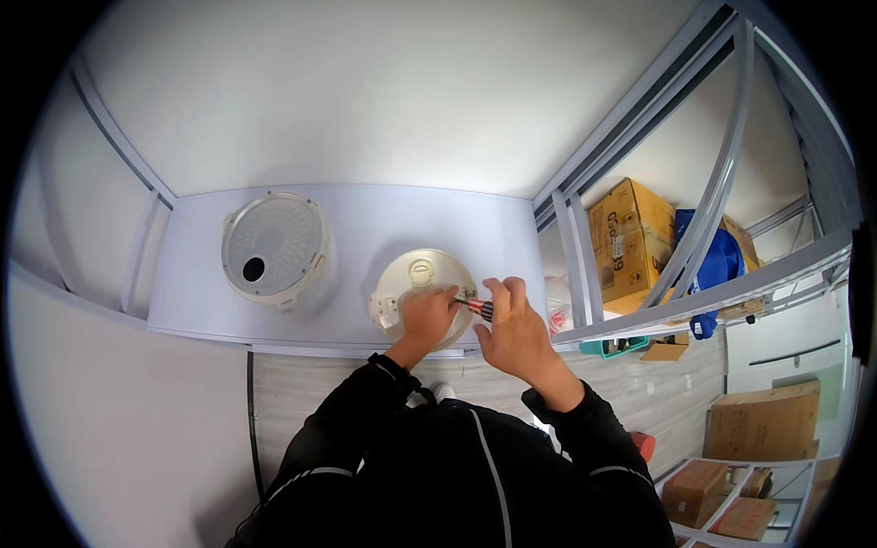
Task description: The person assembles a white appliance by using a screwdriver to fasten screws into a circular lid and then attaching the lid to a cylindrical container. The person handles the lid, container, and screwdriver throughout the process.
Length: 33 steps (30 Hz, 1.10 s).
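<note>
A round cream-white lid-like part (402,272) with a raised oval fitting lies near the front edge of the white table. My left hand (427,315) rests over it with bent, closed fingers; the thumb and forefinger meet by the screwdriver's tip at the part's right side. Whether they pinch a small piece there is hidden. My right hand (519,333) has a screwdriver (480,309) with a red and black handle, its end against the hand and its shaft pointing left. Some right fingers are raised, and the thumb sits below the handle.
A white rice-cooker-like pot (279,245) with a grey disc top and a dark round hole stands left on the white table (365,210). At the right are a metal frame (585,265), a cardboard box (630,242), a blue bag (717,265) and a teal bin (598,348).
</note>
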Motion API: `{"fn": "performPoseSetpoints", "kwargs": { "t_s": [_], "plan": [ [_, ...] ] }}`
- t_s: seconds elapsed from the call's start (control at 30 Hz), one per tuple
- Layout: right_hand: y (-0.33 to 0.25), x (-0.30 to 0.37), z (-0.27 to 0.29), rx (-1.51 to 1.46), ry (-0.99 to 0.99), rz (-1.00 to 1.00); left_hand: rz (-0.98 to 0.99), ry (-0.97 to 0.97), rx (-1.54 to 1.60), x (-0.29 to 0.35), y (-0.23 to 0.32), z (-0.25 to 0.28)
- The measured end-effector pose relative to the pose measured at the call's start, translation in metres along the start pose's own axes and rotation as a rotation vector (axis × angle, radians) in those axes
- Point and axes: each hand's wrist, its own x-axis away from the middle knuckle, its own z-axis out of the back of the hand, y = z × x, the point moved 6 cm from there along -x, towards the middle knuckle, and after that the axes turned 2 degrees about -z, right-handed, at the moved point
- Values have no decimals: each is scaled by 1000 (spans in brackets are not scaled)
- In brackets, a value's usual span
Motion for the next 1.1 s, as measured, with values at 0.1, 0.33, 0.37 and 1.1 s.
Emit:
{"fn": "performPoseSetpoints", "kwargs": {
  "t_s": [0.1, 0.33, 0.37, 1.1],
  "plan": [
    [2, 8, -7, -38, 44, 133, -3, 4, 2, 0, 0, -1],
    [14, 4, -11, 152, -499, -389, 11, 0, -9, 5, 0, 0],
    [7, 13, -10, 100, -337, -277, 9, 5, -5, 6, 1, 0],
    [-1, 27, -15, 101, -200, -37, 14, -22, 7, 14, 6, 1]
  ]
}}
